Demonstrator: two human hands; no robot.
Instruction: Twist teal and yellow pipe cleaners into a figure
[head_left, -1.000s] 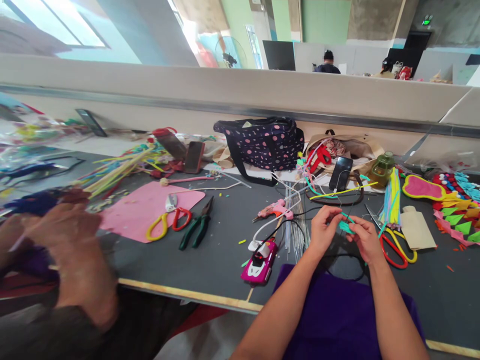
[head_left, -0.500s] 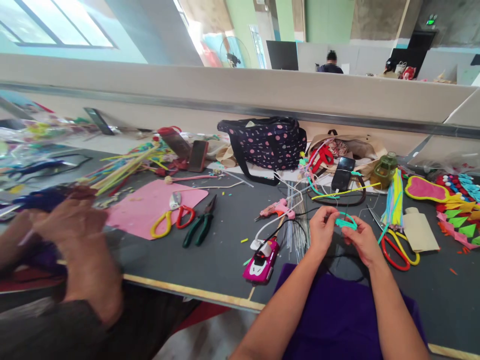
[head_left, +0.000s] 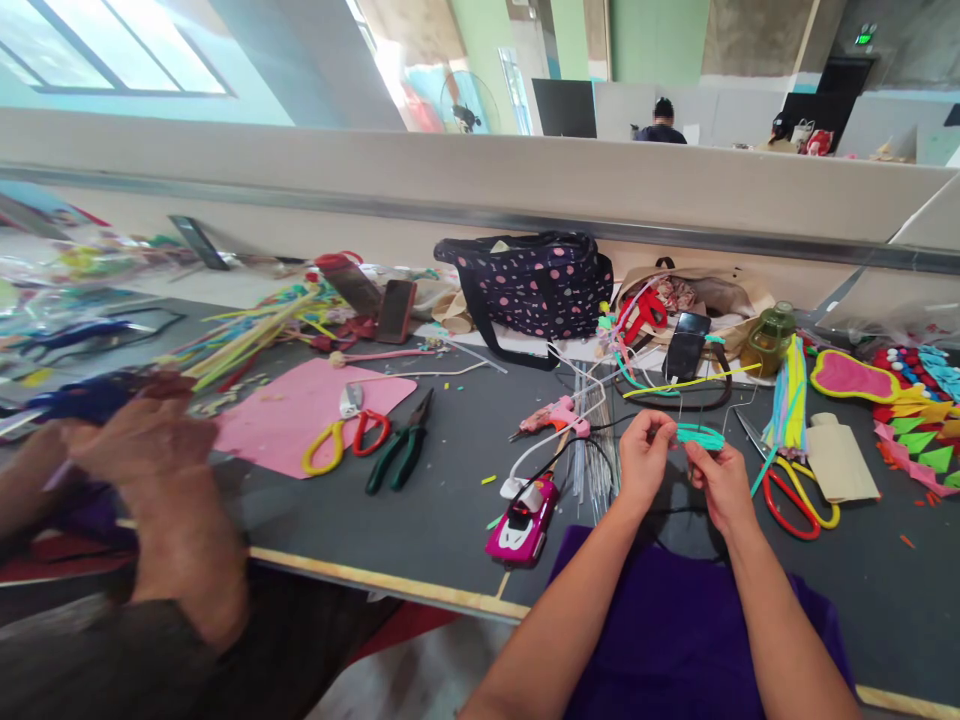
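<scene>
A teal pipe cleaner, folded into a flat, narrow loop, is held up over the table between my two hands. My left hand pinches its left end with thumb and fingers. Just below the loop's right part, my right hand is closed, its thumb and fingertips pressed together on the same teal piece. Thin wires stand up near the loop. Right of my right hand lie red-and-yellow-handled scissors and an upright-looking bundle of coloured pipe cleaners.
A pink glue gun, a magenta car-shaped power strip and clear sticks lie to the left. Farther left are pliers and a co-worker's arm. Behind stand a patterned bag, a phone and a bottle.
The teal loop has turned flatter and extends farther right between my hands. My right hand has shifted slightly down and its fingers sit lower on the piece.
</scene>
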